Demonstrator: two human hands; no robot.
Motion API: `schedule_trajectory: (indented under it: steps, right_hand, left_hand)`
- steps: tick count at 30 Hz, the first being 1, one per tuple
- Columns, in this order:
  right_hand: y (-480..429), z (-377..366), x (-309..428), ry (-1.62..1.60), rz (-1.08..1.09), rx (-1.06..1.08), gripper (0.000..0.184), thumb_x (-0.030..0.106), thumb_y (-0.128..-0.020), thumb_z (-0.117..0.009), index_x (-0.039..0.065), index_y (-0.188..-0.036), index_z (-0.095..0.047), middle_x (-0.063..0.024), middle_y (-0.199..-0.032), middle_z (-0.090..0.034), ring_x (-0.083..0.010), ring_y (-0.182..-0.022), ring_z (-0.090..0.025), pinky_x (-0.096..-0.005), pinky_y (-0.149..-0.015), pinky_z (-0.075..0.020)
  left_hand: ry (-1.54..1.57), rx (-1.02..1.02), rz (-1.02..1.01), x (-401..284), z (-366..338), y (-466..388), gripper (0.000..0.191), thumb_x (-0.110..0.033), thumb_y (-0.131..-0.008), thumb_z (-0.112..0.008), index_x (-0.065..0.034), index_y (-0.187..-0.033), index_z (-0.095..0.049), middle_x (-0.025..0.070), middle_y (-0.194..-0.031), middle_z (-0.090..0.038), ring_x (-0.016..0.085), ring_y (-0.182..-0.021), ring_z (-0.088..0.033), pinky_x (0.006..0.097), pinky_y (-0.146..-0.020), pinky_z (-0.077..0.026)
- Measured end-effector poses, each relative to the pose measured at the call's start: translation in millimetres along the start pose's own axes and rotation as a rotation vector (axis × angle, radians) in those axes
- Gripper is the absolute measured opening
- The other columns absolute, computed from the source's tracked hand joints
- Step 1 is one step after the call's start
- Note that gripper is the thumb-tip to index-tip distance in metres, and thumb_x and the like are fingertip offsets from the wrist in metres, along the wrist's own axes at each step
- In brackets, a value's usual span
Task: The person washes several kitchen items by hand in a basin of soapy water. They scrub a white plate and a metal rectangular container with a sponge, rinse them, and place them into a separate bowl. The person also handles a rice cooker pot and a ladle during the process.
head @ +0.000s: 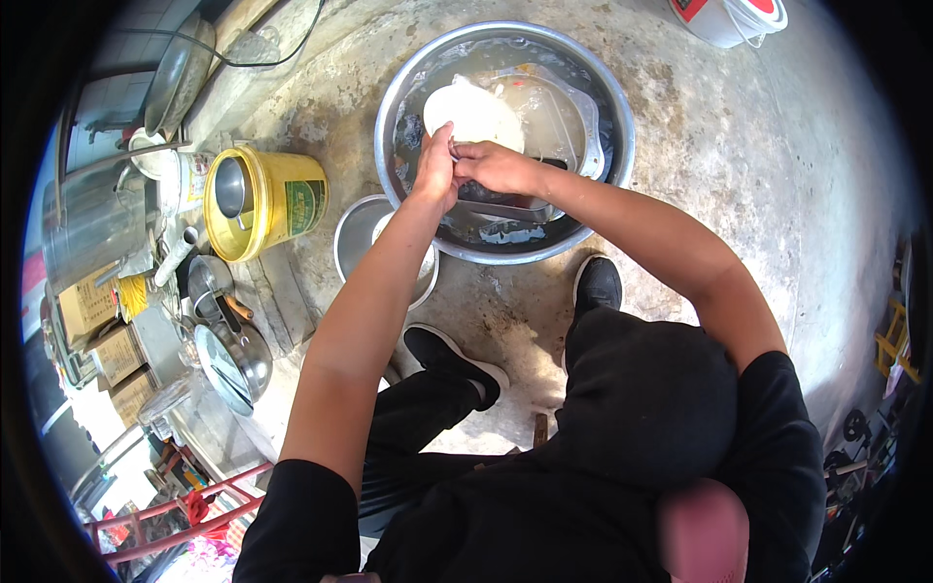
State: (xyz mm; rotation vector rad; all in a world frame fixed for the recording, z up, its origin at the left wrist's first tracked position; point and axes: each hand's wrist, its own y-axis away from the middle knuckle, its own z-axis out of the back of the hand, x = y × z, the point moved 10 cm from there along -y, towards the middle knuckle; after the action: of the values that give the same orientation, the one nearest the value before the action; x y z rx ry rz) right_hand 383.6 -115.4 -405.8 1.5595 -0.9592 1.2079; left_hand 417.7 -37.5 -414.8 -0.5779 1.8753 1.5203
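Note:
A wide metal basin (625,138) of murky water stands on the floor before me, with dishes in it. My left hand (437,166) is over the basin, its thumb against the near edge of a bright, overexposed white dish (474,113). My right hand (499,167) meets the left at that edge, fingers bent; what lies between the fingers is hidden. A large pale tray or dish with a wavy rim (592,120) lies in the water to the right. Below my hands is a rectangular metal container (510,210). A smaller metal bowl (350,229) stands beside the basin, partly behind my left forearm.
A yellow bucket (280,197) holding a metal scoop (231,188) stands left. Further left are cardboard boxes (116,355), metal pots and a glass lid (222,369). A white bucket (729,20) is at the top right. My shoes are close to the basin's near side.

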Motion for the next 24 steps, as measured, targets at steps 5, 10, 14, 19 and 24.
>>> schedule_trajectory:
  steps: [5, 10, 14, 19, 24]
  right_hand:
    - [26, 17, 6, 0.822, -0.248, 0.355, 0.058, 0.036, -0.111, -0.036, 0.001, -0.155, -0.051, -0.0213, -0.162, -0.049, -0.0326, -0.152, -0.044, -0.0414, -0.127, -0.0304]
    - [-3, 29, -8, 1.151, -0.165, 0.136, 0.063, 0.037, -0.111, -0.034, -0.001, -0.160, -0.042, -0.0215, -0.168, -0.038, -0.0367, -0.157, -0.035, -0.0451, -0.130, -0.0252]
    - [-29, -5, -41, 0.575, -0.108, 0.211, 0.069, 0.041, -0.111, -0.037, 0.000, -0.167, -0.028, -0.0216, -0.176, -0.019, -0.0329, -0.165, -0.016, -0.0418, -0.135, -0.0128]
    - [-2, -20, -18, 0.546, -0.059, 0.373, 0.073, 0.043, -0.108, -0.042, -0.001, -0.165, -0.032, -0.0212, -0.173, -0.028, -0.0338, -0.161, -0.027, -0.0415, -0.132, -0.0207]
    - [39, 34, 4, 1.273, -0.047, 0.408, 0.053, 0.022, -0.093, -0.064, -0.001, -0.141, -0.062, -0.0201, -0.150, -0.060, -0.0366, -0.139, -0.058, -0.0457, -0.120, -0.0415]
  left_hand:
    - [0.045, 0.050, 0.103, 13, 21, 8, 0.064, -0.055, -0.110, -0.044, -0.0058, -0.151, -0.049, 0.0168, -0.138, -0.067, 0.033, -0.120, -0.069, 0.0526, -0.098, -0.060]
    - [0.010, 0.093, 0.132, 21, 18, 7, 0.065, -0.057, -0.109, -0.044, -0.0097, -0.153, -0.048, 0.0130, -0.142, -0.065, 0.031, -0.125, -0.067, 0.0541, -0.101, -0.058]
    - [0.063, 0.077, 0.082, 26, 10, 5, 0.061, -0.056, -0.111, -0.042, -0.0089, -0.150, -0.050, 0.0132, -0.140, -0.065, 0.030, -0.125, -0.066, 0.0531, -0.100, -0.059]
    - [0.056, 0.058, 0.087, 26, 26, -11, 0.061, -0.054, -0.112, -0.039, -0.0068, -0.149, -0.050, 0.0155, -0.136, -0.067, 0.033, -0.116, -0.071, 0.0533, -0.092, -0.063]
    - [-0.097, 0.102, 0.143, -1, 20, -14, 0.062, -0.053, -0.109, -0.043, -0.0069, -0.149, -0.051, 0.0182, -0.136, -0.067, 0.035, -0.116, -0.071, 0.0570, -0.096, -0.061]
